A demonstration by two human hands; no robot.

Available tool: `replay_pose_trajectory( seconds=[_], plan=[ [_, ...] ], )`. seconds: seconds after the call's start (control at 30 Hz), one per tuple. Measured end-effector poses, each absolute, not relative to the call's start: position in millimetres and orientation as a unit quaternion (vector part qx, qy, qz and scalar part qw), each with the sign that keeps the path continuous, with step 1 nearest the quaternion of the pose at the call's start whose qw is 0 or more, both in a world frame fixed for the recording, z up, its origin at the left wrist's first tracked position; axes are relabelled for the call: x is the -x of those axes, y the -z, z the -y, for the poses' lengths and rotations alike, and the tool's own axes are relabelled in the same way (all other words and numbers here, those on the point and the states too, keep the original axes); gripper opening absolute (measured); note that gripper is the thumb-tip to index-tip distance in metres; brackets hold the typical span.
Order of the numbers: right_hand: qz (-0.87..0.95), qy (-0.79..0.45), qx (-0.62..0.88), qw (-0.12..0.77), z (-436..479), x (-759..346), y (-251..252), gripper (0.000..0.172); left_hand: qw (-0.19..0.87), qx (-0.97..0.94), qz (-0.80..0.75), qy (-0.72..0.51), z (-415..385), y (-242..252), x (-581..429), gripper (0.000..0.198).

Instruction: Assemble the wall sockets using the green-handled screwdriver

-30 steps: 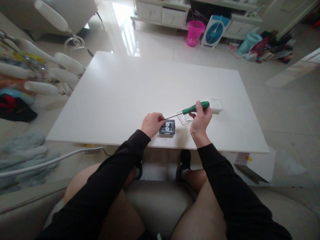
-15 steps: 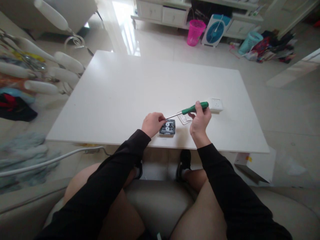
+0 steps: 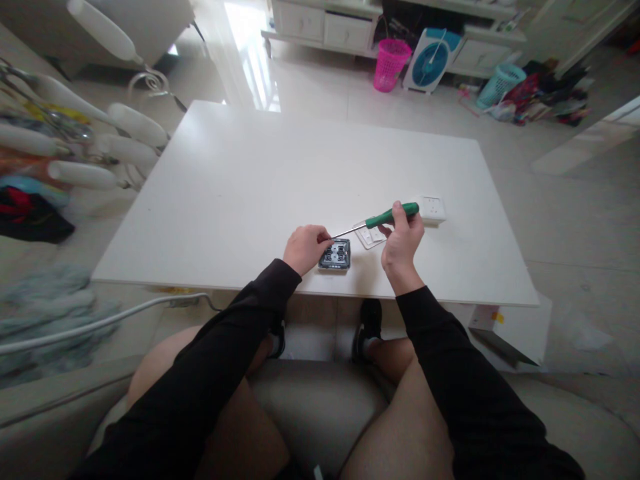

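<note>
My right hand (image 3: 403, 241) is closed round the green handle of a screwdriver (image 3: 390, 216). Its metal shaft slants down to the left, and the tip meets the pinched fingertips of my left hand (image 3: 307, 248). Whatever small thing those fingertips hold at the tip is hidden. Just below them, a socket or switch unit with its dark inner frame exposed (image 3: 336, 256) lies on the white table, its upper left corner partly covered by my left fingers. Under the screwdriver lies a white cover plate (image 3: 370, 237). Beyond my right hand sits a white wall socket (image 3: 433, 210).
The white table (image 3: 280, 167) has its near edge just before my knees. Blurred white lamp arms (image 3: 135, 123) reach in at the left. Across the floor stand a pink basket (image 3: 391, 65), a blue and white fan (image 3: 431, 61) and a turquoise basket (image 3: 501, 85).
My right hand and the screwdriver have shifted very slightly to the right. My left hand stays in place, and the things on the table have not moved.
</note>
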State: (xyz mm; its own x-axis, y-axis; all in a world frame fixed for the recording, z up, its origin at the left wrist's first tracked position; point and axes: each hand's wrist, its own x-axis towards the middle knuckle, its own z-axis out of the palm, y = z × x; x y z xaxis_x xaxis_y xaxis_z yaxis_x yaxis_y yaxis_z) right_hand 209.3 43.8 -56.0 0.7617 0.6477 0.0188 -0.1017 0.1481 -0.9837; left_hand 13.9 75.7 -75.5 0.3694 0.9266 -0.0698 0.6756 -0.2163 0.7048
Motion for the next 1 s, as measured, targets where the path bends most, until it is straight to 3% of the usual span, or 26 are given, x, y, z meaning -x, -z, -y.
replay_pose_trajectory(
  seconds=[0.4, 1.0],
  plan=[
    [0.238, -0.321, 0.555, 0.73, -46.8, -210.9, 60.5, 0.042, 0.325, -0.769, -0.52, -0.182, -74.2, 79.3, -14.2, 0.009],
    [0.239, -0.302, 0.582, 0.716, -45.4, -209.1, 56.5, 0.043, 0.382, -0.765, -0.477, -0.2, -73.8, 82.0, -15.2, 0.003]
  ],
)
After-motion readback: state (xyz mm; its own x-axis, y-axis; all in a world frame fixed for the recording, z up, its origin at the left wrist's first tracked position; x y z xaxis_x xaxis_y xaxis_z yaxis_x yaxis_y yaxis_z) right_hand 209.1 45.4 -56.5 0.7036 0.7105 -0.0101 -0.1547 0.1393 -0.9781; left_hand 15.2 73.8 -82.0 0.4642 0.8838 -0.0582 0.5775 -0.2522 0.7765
